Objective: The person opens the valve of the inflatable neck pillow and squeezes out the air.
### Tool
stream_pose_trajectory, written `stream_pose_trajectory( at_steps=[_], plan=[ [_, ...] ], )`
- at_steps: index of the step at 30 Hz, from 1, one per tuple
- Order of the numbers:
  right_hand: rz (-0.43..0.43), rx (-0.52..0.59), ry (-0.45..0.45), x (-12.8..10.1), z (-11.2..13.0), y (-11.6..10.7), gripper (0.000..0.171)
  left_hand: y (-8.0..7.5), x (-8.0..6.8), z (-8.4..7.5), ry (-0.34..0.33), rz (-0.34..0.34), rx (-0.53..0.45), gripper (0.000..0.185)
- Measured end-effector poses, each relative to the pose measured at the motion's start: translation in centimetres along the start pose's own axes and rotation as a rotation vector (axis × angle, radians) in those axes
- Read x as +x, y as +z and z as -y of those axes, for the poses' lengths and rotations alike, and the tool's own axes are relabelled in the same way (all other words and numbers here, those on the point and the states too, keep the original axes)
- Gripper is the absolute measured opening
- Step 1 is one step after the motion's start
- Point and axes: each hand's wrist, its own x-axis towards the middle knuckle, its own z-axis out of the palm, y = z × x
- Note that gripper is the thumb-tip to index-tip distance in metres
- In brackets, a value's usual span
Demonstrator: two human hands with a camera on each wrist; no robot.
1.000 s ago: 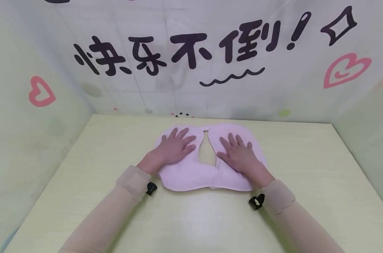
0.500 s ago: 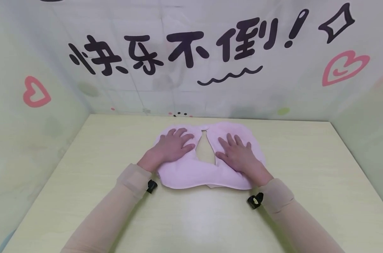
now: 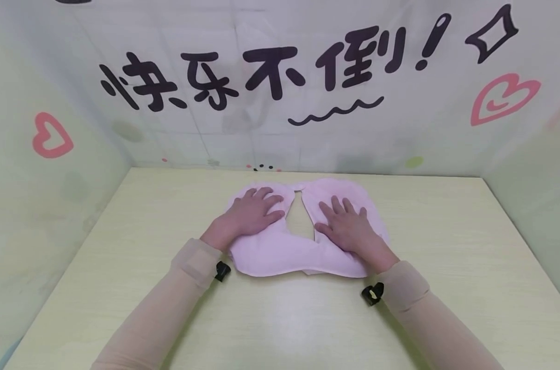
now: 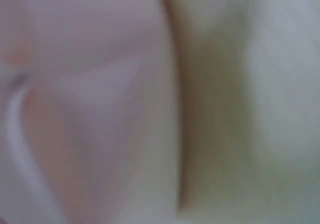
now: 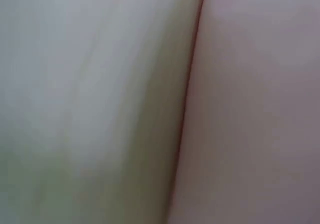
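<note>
Pressing soft pink cloth (image 3: pixel 280 252) | left hand (image 3: pixel 249 213) flat | right hand (image 3: pixel 346 226) flat

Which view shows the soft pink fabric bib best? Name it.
Head view: the whole pink fabric bib lies flat under both hands. The left wrist view and right wrist view show only blurred pink patches.

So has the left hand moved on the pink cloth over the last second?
Yes, slightly: the left hand has slid toward the far table edge, fingers now drawn together on the pink cloth.

The head view looks down across the table (image 3: pixel 446 246); both wrist views blur against pink cloth (image 3: pixel 280 252).
</note>
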Motion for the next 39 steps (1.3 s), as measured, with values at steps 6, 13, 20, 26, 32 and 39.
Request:
stream_pose_trajectory(
  at_steps=[6,13,20,26,32,39],
  plan=[
    [-0.059,-0.056,-0.020,-1.4,1.2,-0.9,0.068,-0.4,-1.1,-0.4,0.006,0.001,-0.008,0.064],
    [-0.079,-0.044,-0.052,-2.6,2.0,-1.0,0.069,0.7,-2.4,-1.1,0.076,-0.037,0.025,0.062],
    [-0.110,-0.055,-0.072,-1.8,1.1,0.5,0.069,1.9,-2.6,-0.8,0.101,-0.056,0.041,0.062],
    [-0.076,-0.037,-0.057,-1.3,0.6,1.1,0.069,2.0,-2.6,-0.7,0.105,-0.045,0.034,0.062],
    [-0.049,-0.023,-0.036,-1.0,0.8,0.9,0.068,1.6,-2.4,-0.8,0.104,-0.019,0.039,0.063],
    [-0.015,-0.005,-0.017,-0.9,0.8,0.9,0.069,2.1,-2.0,-0.6,0.094,0.015,0.125,0.062]
  ],
)
